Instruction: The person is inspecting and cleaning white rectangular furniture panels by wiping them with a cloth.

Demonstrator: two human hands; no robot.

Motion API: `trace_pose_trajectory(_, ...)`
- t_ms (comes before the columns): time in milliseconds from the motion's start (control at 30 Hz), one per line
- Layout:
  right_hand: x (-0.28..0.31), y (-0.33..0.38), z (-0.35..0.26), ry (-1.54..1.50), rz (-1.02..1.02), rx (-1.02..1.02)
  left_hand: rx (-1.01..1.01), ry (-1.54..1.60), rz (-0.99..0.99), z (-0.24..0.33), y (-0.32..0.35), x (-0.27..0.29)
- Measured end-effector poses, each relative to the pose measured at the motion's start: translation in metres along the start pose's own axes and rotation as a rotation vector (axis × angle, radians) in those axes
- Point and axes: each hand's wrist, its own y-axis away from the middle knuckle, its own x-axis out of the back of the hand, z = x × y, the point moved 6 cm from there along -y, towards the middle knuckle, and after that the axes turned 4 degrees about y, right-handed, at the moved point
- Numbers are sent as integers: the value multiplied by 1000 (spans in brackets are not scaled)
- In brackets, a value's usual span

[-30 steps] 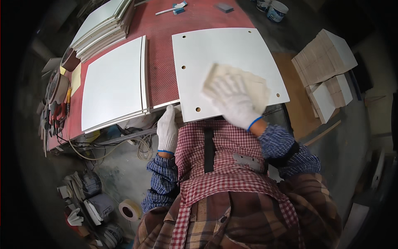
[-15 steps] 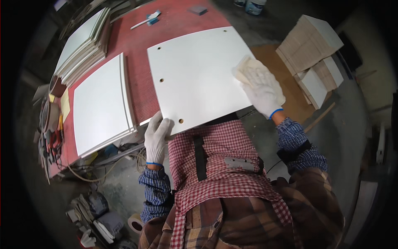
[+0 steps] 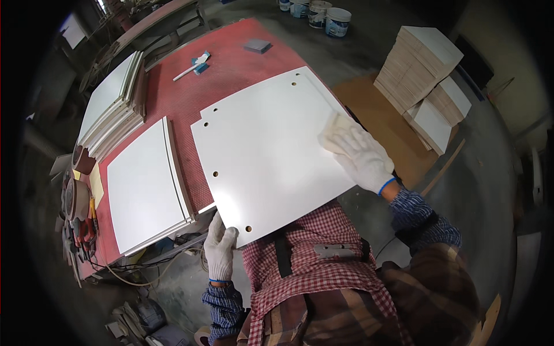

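A large white panel [image 3: 265, 155] with small round holes near its edges lies before me, overhanging the table's near edge. Its outline steps at the far-left corner; I cannot tell whether a second panel shows beneath. My left hand [image 3: 220, 245], in a white knitted glove, grips the near-left corner, thumb on top and fingers partly hidden. My gloved right hand [image 3: 363, 158] presses a folded cream cloth [image 3: 330, 134] onto the panel's right side. More white panels [image 3: 147, 184] lie stacked left of it.
On the red table [image 3: 173, 98] are a taller panel stack [image 3: 107, 101], a brush [image 3: 193, 66] and a grey block [image 3: 257, 45]. Tape rolls [image 3: 77, 199] and tools crowd the left edge. Boards [image 3: 416, 66] stand stacked on the right; buckets [image 3: 337, 23] are beyond the table.
The view has tilted up, showing more buckets and background. The panel and my left hand appear lower and nearer me. A step now shows at the panel's far-left corner; the cloth stays on its right side.
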Motion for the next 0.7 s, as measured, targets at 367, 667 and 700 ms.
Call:
trace_pose_trajectory(367, -10, -62, -144, -126, -160, 646, -975, -1515, -150, 29, -39, -18)
trace_pose_trajectory(667, -39, -235, -42, -39, 135, 285, -955, -1408, -292, 33, -36, -28)
trace_pose_trajectory(700, -34, -233, -15, 33, 217, 206, -983, -1388, -299, 33, -36, -30)
